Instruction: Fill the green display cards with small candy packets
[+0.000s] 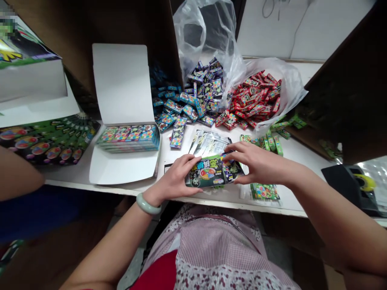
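Your left hand (pixel 172 180), with a pale green bangle (pixel 148 204) on its wrist, and your right hand (pixel 262 163) both grasp a green printed packet (pixel 206 172) just above the white table (pixel 298 189), near its front edge. The packet's long axis runs across your body from left to right, rising slightly toward the right. Your left hand is curled around the left end, thumb on top and fingers running along the near edge. Your right fingertips (pixel 231 147) pinch the far right end, where a small blue-printed box (pixel 229 164) seems to be caught, though you can't tell whether it is separate.

Directly behind the green printed packet lies a fan of glossy sleeves (pixel 208 143). Further left of it, an open white carton (pixel 122 84) holds a stack of flat packs (pixel 128 138). Well behind it sit a heap of blue boxes (pixel 205 90) and a heap of red boxes (pixel 254 96), the latter beside a clear plastic bag (pixel 290 84). Just to its right lies another green packet (pixel 264 191).
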### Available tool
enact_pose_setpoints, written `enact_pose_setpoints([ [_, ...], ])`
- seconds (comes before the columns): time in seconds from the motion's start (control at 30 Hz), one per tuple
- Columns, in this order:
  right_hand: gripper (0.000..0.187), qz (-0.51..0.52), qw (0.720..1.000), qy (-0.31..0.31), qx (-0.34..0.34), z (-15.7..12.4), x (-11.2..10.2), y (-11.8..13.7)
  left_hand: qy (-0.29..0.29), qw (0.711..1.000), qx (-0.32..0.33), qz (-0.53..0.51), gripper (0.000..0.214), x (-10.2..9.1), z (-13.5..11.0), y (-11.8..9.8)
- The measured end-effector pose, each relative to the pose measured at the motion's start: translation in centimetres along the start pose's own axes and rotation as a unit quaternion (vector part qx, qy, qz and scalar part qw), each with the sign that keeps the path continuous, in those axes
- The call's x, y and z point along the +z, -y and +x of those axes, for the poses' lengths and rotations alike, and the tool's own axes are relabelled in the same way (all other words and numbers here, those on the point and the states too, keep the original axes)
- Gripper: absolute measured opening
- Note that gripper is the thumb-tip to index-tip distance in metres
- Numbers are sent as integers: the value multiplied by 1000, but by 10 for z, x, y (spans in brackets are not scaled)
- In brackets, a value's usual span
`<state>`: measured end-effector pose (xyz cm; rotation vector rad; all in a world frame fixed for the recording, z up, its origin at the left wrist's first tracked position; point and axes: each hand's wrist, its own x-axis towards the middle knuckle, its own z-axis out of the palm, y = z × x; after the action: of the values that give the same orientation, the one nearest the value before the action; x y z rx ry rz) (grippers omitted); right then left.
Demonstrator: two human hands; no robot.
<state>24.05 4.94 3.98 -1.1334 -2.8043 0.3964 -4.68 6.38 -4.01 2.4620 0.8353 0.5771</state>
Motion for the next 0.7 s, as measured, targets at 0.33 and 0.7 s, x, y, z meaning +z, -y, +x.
enact_pose_setpoints([
  [0.33, 45, 31, 998, -51, 14, -5, -4, -7, 13, 1000, -1, -27, 88, -6, 5, 1],
  [0.7, 51, 3, 998, -60, 27, -14, 9, 7, -19, 1000, 3, -11, 95, 2, 4, -2],
])
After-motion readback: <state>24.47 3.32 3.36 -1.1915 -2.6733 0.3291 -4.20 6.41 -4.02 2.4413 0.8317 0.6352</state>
